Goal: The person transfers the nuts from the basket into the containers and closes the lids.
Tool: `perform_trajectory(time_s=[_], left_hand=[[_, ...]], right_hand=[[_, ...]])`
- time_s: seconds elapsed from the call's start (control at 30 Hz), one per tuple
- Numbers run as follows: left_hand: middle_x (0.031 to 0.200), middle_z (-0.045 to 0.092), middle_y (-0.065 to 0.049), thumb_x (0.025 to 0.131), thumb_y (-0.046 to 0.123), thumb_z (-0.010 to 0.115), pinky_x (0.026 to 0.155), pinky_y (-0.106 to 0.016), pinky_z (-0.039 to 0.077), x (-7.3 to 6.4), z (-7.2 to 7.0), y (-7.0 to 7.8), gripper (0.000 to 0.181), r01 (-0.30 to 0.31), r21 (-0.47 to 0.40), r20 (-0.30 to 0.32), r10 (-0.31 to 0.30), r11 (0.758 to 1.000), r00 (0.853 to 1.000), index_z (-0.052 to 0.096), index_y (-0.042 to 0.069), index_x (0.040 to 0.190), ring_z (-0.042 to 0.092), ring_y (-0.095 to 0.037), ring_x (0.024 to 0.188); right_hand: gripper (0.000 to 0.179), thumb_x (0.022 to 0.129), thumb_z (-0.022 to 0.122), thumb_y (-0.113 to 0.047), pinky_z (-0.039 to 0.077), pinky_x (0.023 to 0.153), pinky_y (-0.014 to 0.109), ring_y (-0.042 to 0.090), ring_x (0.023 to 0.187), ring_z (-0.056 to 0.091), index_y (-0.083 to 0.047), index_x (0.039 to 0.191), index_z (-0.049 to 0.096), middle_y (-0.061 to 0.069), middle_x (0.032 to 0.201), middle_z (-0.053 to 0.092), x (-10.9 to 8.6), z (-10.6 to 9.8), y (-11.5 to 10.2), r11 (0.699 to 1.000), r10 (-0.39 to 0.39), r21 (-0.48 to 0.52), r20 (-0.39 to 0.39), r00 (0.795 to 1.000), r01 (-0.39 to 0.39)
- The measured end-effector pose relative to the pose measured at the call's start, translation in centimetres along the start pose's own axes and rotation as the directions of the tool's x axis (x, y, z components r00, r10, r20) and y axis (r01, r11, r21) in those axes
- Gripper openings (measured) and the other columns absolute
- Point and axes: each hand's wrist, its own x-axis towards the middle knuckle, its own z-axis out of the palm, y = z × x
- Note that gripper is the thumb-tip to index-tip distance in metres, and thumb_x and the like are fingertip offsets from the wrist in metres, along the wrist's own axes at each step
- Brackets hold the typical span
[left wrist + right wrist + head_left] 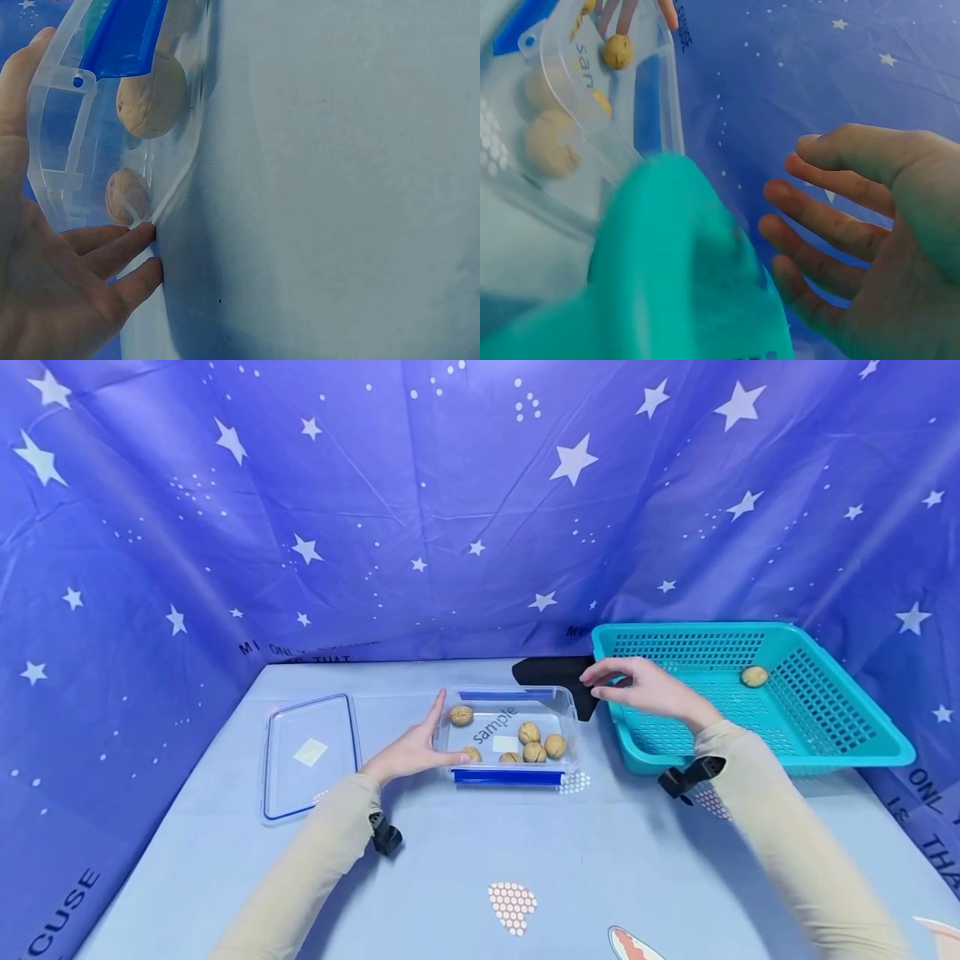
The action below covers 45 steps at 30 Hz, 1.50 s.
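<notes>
A clear plastic food container [545, 700] with blue clips stands in the middle of the table, holding several walnuts [556, 745] and marked "sample". My left hand [408, 752] grips its left end, thumb and fingers spread across the corners; the left wrist view shows that hand [67, 277] against the clear wall. Over the left rim of a turquoise basket [847, 727] hovers my right hand [637, 687], fingers loosely bent. In the right wrist view nothing lies between the fingers of this hand [870, 217]. One walnut [754, 677] sits at the basket's far right.
The container's clear lid [330, 785], with a blue seal and a pale label, lies left of the container. A black flat object [551, 672] lies behind the container, beside the basket. Blue star-printed cloth [450, 568] hangs behind the table and at both sides.
</notes>
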Motion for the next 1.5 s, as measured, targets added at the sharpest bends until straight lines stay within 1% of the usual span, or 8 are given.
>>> perform_trajectory(time_s=[0.23,0.5,0.73,0.83,0.9,1.1,1.3,1.5], left_hand=[[0.157,0.013,-0.018,0.078,0.046,0.078,0.113,-0.054,0.019,0.1,-0.1,0.2,0.123,-0.003,-0.003,0.000,0.003,1.000,1.000,-0.018,0.028,0.152,0.018,-0.035,0.142],[0.158,0.012,-0.018,0.079,0.046,0.078,0.112,-0.054,0.021,0.0,-0.3,0.5,0.122,0.017,0.013,0.005,-0.017,1.000,1.000,-0.018,0.030,0.152,0.019,-0.036,0.142],[0.158,0.013,-0.018,0.079,0.045,0.078,0.113,-0.053,0.020,0.1,-0.3,0.6,0.122,0.011,0.013,0.002,-0.011,1.000,1.000,-0.018,0.029,0.152,0.019,-0.035,0.142],[0.158,0.013,-0.017,0.079,0.045,0.078,0.113,-0.053,0.019,0.1,-0.3,0.4,0.121,0.008,0.012,0.000,-0.008,1.000,1.000,-0.018,0.030,0.152,0.018,-0.034,0.142],[0.158,0.012,-0.017,0.079,0.046,0.077,0.113,-0.054,0.019,0.1,-0.3,0.3,0.121,0.009,0.010,-0.001,-0.009,1.000,1.000,-0.018,0.031,0.152,0.018,-0.034,0.142],[0.158,0.012,-0.017,0.079,0.047,0.077,0.112,-0.055,0.019,0.1,-0.2,0.1,0.121,0.018,0.008,-0.003,-0.018,1.000,1.000,-0.018,0.033,0.152,0.018,-0.035,0.142],[0.158,0.013,-0.015,0.078,0.048,0.078,0.113,-0.054,0.018,0.0,-0.1,0.0,0.122,0.027,-0.005,-0.005,-0.027,1.000,1.000,-0.018,0.034,0.151,0.018,-0.033,0.142],[0.158,0.014,-0.015,0.078,0.048,0.078,0.113,-0.054,0.018,-0.1,0.0,0.1,0.122,0.022,-0.006,0.000,-0.022,1.000,1.000,-0.018,0.032,0.152,0.019,-0.033,0.142]], right_hand=[[0.028,0.097,0.059,-0.013,0.052,0.084,0.038,0.027,0.105,0.060,-0.004,0.123,0.062,0.013,0.115,0.065,-0.8,-2.0,0.3,0.999,0.036,-0.005,0.005,0.999,-0.036],[0.031,0.099,0.056,-0.014,0.052,0.083,0.032,0.029,0.106,0.059,0.000,0.126,0.059,0.017,0.118,0.063,-1.3,-4.1,0.9,0.998,0.060,-0.025,-0.005,0.998,-0.060],[0.028,0.099,0.056,-0.012,0.052,0.082,0.030,0.029,0.105,0.060,-0.002,0.125,0.060,0.013,0.116,0.065,-1.4,-5.3,1.9,0.996,0.078,-0.041,-0.016,0.997,-0.078],[0.029,0.099,0.056,-0.013,0.052,0.084,0.033,0.032,0.106,0.060,-0.001,0.125,0.060,0.013,0.117,0.064,-1.5,-5.7,2.6,0.994,0.094,-0.049,-0.014,0.995,-0.095],[0.030,0.100,0.055,-0.014,0.052,0.086,0.040,0.033,0.107,0.059,0.001,0.126,0.058,0.015,0.118,0.063,-1.6,-5.9,3.0,0.993,0.105,-0.050,-0.006,0.995,-0.105],[0.034,0.101,0.053,-0.016,0.047,0.093,0.052,0.038,0.112,0.056,0.003,0.129,0.055,0.020,0.122,0.060,-1.9,-6.5,4.2,0.983,0.182,-0.030,-0.010,0.983,-0.182],[0.038,0.101,0.053,-0.015,0.047,0.092,0.054,0.041,0.114,0.053,0.005,0.133,0.051,0.025,0.126,0.056,-2.2,-7.0,5.6,0.975,0.221,-0.021,-0.013,0.975,-0.221],[0.041,0.101,0.054,-0.021,0.048,0.093,0.051,0.033,0.109,0.057,0.005,0.132,0.051,0.022,0.123,0.059,-2.5,-7.6,6.2,0.959,0.282,-0.015,-0.056,0.958,-0.283]])
